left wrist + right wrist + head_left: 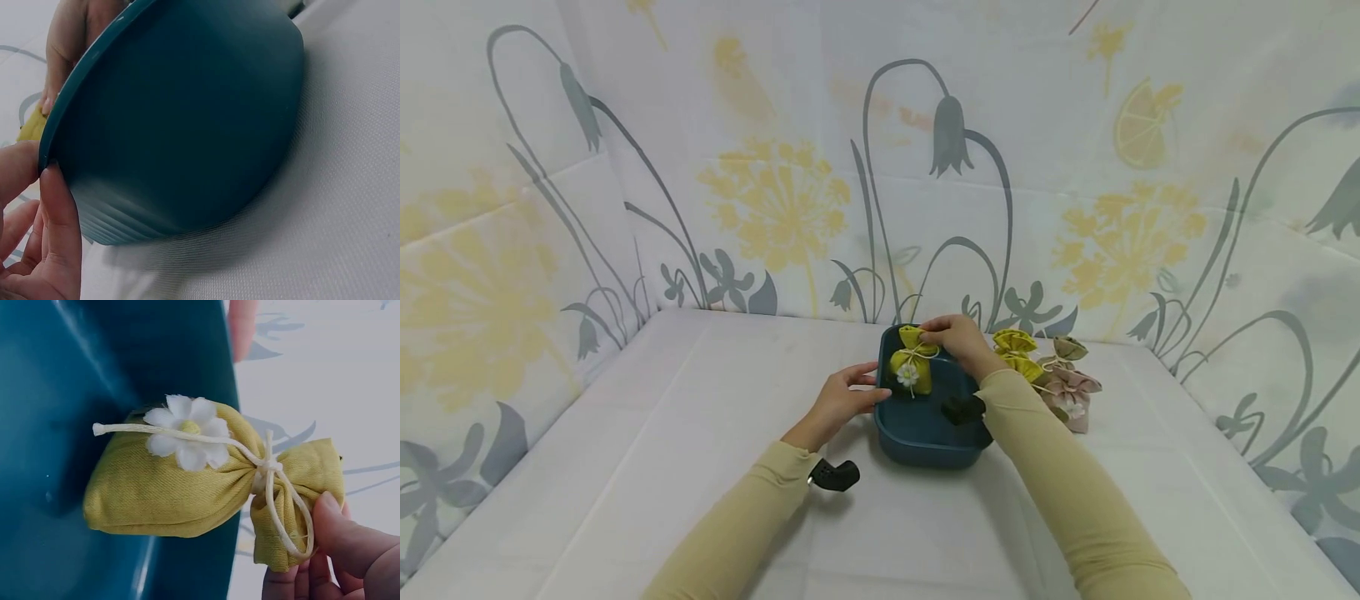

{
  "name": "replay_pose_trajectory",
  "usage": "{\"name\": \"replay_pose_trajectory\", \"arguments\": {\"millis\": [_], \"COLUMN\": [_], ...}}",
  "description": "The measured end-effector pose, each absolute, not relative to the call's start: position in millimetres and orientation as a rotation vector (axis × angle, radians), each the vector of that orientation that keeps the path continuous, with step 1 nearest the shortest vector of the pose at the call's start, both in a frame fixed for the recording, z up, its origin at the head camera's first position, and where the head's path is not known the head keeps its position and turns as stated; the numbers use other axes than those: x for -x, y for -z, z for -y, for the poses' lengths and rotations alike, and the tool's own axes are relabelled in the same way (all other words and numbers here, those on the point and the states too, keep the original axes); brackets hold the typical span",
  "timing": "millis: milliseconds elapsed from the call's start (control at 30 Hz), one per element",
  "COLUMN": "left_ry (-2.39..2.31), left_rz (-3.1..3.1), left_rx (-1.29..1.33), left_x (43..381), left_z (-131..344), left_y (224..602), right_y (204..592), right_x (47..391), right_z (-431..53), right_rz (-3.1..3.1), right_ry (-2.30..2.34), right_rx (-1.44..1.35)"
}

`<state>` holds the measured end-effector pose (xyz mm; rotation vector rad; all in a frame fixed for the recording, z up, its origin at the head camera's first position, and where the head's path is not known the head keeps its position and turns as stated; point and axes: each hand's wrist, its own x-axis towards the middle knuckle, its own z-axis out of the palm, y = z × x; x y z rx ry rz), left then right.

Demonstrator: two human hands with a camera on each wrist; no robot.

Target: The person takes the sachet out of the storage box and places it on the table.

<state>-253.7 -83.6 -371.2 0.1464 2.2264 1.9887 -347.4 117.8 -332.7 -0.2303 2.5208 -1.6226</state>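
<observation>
My right hand (962, 342) pinches the gathered top of a yellow-green drawstring sachet (917, 371). A white fabric flower (215, 434) and a tied cream cord (272, 465) decorate the sachet. Its rounded body hangs over the inside of a dark blue plastic basin (928, 454), near the far left corner. At the basin's left side, my left hand (842, 396) holds the rim between thumb (59, 212) and fingers. Seen from the left wrist, the basin's outer wall (181, 112) covers most of the sachet.
Right of the basin stand several more sachets: a yellow one (1015, 346) and a dusty pink one (1075, 387), with an olive one (1070, 347) among them, partly hidden by the right sleeve (1037, 450). A flower-printed cloth (910, 233) rises behind the white table (700, 400).
</observation>
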Motion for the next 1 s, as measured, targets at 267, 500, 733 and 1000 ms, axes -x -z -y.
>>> {"name": "replay_pose_trajectory", "arguments": {"millis": [267, 500, 733, 1000], "left_ry": [-1.991, -2.01, -2.051, -2.057], "left_rz": [-2.218, -2.208, -2.201, -2.227], "left_rx": [-0.133, -0.153, -0.136, -0.1], "left_x": [252.9, 265.3, 275.6, 273.9], "left_z": [82.7, 83.3, 82.4, 81.2], "left_y": [371.0, 387.9, 403.8, 400.3], "right_y": [314.8, 303.0, 290.8, 281.2], "right_x": [330.1, 314.4, 290.4, 265.8], "right_z": [-124.7, -136.7, -148.4, -163.5], "right_rz": [-2.577, -2.552, -2.52, -2.534], "right_ry": [1.552, 1.586, 1.657, 1.691], "right_rx": [0.29, 0.365, 0.434, 0.394]}}
